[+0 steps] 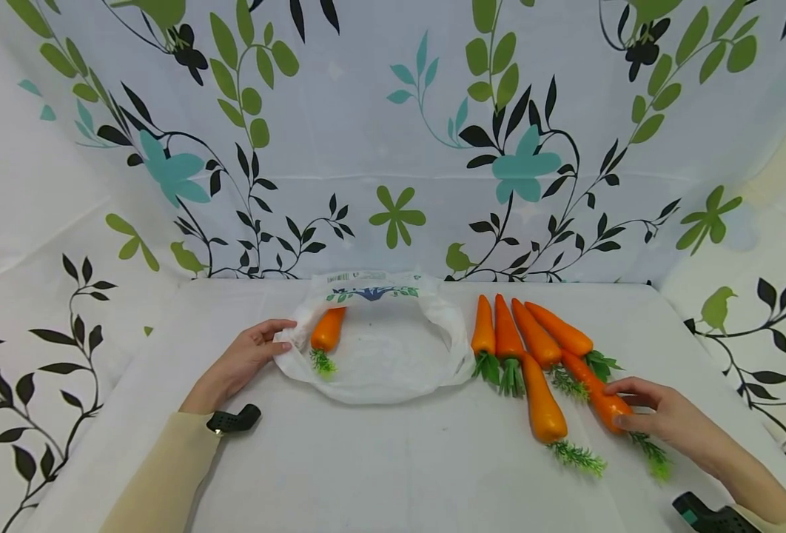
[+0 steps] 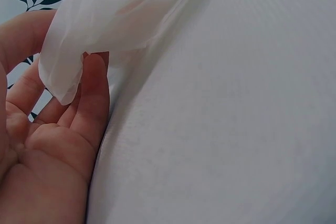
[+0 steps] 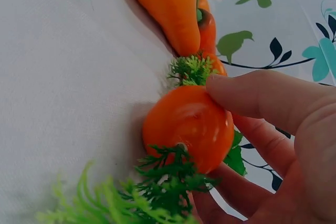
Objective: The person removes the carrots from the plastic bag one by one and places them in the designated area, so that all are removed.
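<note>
A white plastic bag (image 1: 380, 396) lies on the table with its mouth spread wide, and one carrot (image 1: 328, 330) with a green tuft rests inside at its left. My left hand (image 1: 249, 359) pinches the bag's left rim; the left wrist view shows the thin plastic (image 2: 105, 19) between thumb and fingers. On the right, my right hand (image 1: 659, 411) grips the thick end of an orange carrot (image 1: 609, 407), thumb on one side and fingers on the other. Its rounded top (image 3: 189, 124) and feathery leaves show close up in the right wrist view.
Several more carrots lie right of the bag, among them a lighter orange one (image 1: 545, 407) nearest the front. A white cloth (image 1: 380, 474) covers the table. Behind it hangs a leaf-patterned curtain (image 1: 340, 148). Both wrists wear black devices (image 1: 234, 420).
</note>
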`<state>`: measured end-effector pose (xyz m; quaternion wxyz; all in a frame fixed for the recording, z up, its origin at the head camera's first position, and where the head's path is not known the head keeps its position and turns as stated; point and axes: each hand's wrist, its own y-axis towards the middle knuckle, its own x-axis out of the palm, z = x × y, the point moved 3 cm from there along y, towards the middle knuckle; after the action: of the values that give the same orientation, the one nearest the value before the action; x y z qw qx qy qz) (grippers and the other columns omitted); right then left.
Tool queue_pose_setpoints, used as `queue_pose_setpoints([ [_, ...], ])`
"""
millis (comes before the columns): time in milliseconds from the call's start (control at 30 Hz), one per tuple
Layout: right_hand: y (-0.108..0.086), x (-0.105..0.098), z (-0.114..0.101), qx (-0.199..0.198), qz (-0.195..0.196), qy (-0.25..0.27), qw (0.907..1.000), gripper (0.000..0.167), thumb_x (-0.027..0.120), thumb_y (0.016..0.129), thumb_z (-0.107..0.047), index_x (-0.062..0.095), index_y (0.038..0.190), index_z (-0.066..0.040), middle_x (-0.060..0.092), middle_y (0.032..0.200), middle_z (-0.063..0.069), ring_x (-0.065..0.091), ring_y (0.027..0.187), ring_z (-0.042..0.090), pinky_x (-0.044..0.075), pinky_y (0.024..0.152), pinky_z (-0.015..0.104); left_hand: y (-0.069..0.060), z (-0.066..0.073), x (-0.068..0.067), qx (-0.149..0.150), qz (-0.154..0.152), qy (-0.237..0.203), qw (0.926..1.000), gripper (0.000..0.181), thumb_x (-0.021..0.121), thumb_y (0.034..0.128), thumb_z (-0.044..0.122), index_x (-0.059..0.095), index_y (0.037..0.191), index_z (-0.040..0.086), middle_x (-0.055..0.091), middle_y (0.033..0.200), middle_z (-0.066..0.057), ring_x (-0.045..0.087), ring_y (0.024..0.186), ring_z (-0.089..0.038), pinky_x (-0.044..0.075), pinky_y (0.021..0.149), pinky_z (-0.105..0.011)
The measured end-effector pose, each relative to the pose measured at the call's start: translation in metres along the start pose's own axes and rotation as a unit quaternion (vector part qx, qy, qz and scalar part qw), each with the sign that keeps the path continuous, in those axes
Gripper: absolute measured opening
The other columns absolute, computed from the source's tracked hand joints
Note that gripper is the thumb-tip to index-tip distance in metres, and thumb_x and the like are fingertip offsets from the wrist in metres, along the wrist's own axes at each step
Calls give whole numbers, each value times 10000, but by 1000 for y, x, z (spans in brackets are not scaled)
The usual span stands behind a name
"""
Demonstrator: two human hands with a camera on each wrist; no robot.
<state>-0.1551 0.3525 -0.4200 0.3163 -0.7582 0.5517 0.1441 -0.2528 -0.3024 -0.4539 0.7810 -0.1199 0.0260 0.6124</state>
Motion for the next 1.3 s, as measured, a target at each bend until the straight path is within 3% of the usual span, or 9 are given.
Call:
queue_pose_setpoints([
  [300,-4,-7,-9,-273,143,-202,9993,494,678,957,-215,527,1355,36,533,1353,261,521,1199,438,543,876,486,1,-3,-1,-69,32,101,9999,556,712,935,211,503,1424,47,252,1587,-136,169,1429,-304,399,1007,-145],
  [367,-4,-9,-11,-324,255,-286,9987,487,673,962,-216,530,1354,34,548,1339,252,530,1187,419,537,877,485,1,-3,-1,-58,18,111,9999,560,711,936,212,499,1426,43,244,1594,-138,154,1443,-309,378,1063,-203],
  [467,-3,-11,-15,-420,439,-401,9973,475,676,961,-228,546,1348,16,565,1326,233,583,1135,275,534,866,445,1,-3,-1,-45,12,64,10000,561,710,936,204,495,1426,33,237,1599,-140,143,1451,-306,374,1071,-218],
  [600,-1,-13,-25,-511,650,-414,9957,464,667,969,-252,556,1342,0,574,1320,223,591,1080,130,515,904,515,1,-3,-1,-43,21,50,10000,557,705,940,199,494,1426,30,232,1605,-135,129,1467,-302,342,1105,-281],
  [667,2,-13,-31,-541,727,-399,9951,457,655,978,-264,557,1340,-4,579,1315,217,585,1105,179,484,930,575,0,-2,-1,-44,14,80,10000,559,701,943,201,489,1430,27,223,1611,-136,112,1478,-305,308,1125,-335],
  [800,8,-10,-44,-733,777,-222,9940,434,641,988,-253,562,1330,3,568,1318,222,502,1198,352,422,952,638,-1,0,0,-47,-5,49,10000,563,700,945,205,484,1433,27,212,1615,-138,112,1477,-309,372,1073,-243],
  [933,18,-3,-60,-976,781,-123,9921,398,629,996,-235,580,1311,4,574,1309,203,509,1190,296,478,965,421,-2,1,0,-29,-21,-60,10000,561,696,947,192,478,1434,17,194,1618,-147,118,1470,-316,434,964,-135],
  [1067,31,9,-77,-1160,693,66,9908,381,634,992,-220,594,1297,5,600,1277,190,536,1145,257,500,857,194,-2,0,0,-5,-46,-154,9999,559,694,947,170,472,1432,3,192,1615,-155,115,1469,-314,446,933,-116],
  [1300,56,38,-106,-1300,385,577,9891,357,650,979,-186,604,1282,-3,625,1242,185,578,1109,256,543,870,298,0,-1,0,4,-18,-233,9997,560,707,937,165,482,1425,7,230,1588,-151,188,1401,-290,462,918,-126],
])
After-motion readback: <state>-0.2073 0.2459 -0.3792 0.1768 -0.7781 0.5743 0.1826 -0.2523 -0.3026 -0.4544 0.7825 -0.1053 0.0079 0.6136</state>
